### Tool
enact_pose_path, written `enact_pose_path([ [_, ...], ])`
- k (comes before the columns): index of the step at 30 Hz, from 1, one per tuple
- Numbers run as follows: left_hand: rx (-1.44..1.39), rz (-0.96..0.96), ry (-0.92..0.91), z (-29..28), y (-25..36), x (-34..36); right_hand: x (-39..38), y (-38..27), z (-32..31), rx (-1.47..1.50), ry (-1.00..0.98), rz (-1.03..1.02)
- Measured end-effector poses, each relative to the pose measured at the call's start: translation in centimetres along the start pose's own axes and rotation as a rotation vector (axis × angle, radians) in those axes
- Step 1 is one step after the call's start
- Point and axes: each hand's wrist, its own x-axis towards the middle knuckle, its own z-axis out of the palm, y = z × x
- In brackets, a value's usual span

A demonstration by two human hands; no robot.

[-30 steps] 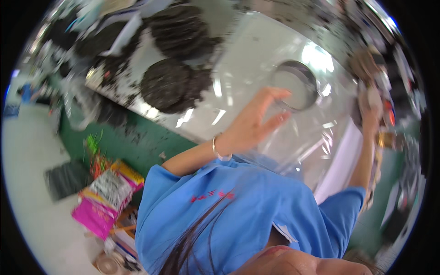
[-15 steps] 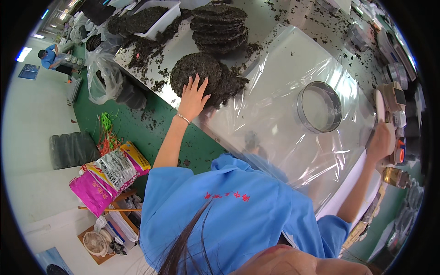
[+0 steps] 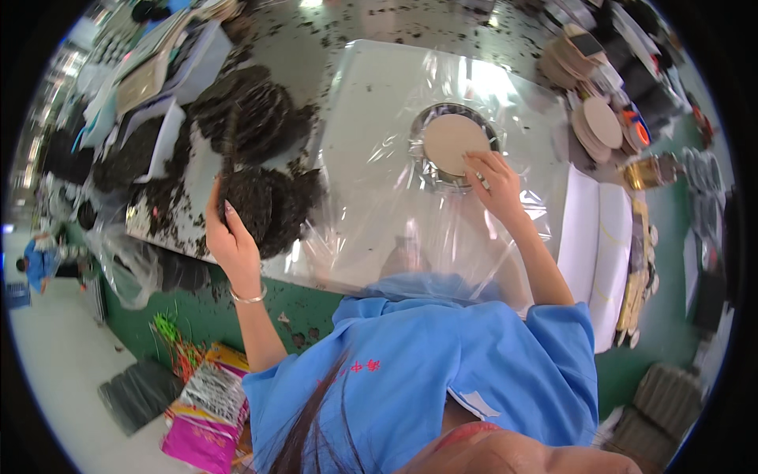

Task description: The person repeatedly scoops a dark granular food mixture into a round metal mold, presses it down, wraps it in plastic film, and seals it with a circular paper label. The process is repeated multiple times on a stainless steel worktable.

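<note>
My left hand, at the table's left, is closed on a dark flaky disc held up nearly edge-on. Another dark disc with loose crumbs lies just beside it, below a stack of similar discs. My right hand grips the edge of a pale beige round board, which lies in or just over a steel ring on clear plastic sheeting.
White tubs of dark material stand at left, with a person in blue beyond. Round boards, a brass-coloured container and white paper line the right. A pink-yellow sack lies low at left.
My left hand has raised a dark disc from where it rested flat. My right hand has come left from the stacked boards, bringing a beige board to the previously empty ring.
</note>
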Motion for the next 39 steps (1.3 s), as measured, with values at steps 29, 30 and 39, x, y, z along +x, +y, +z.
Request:
enact_pose_path([
  [29, -0.610, 0.625, -0.824, 32.4, 9.4, 0.3, 3.4, 5.7, 2.8, -0.243, -0.548, 0.070],
  [30, -0.610, 0.503, -0.847, 29.4, 10.1, -0.3, 2.7, 5.3, 2.4, -0.251, -0.574, 0.136],
  [39, 0.623, -0.058, -0.517, 4.9, -8.6, -4.0, 0.0, 2.1, 0.0, -0.241, -0.655, 0.184],
])
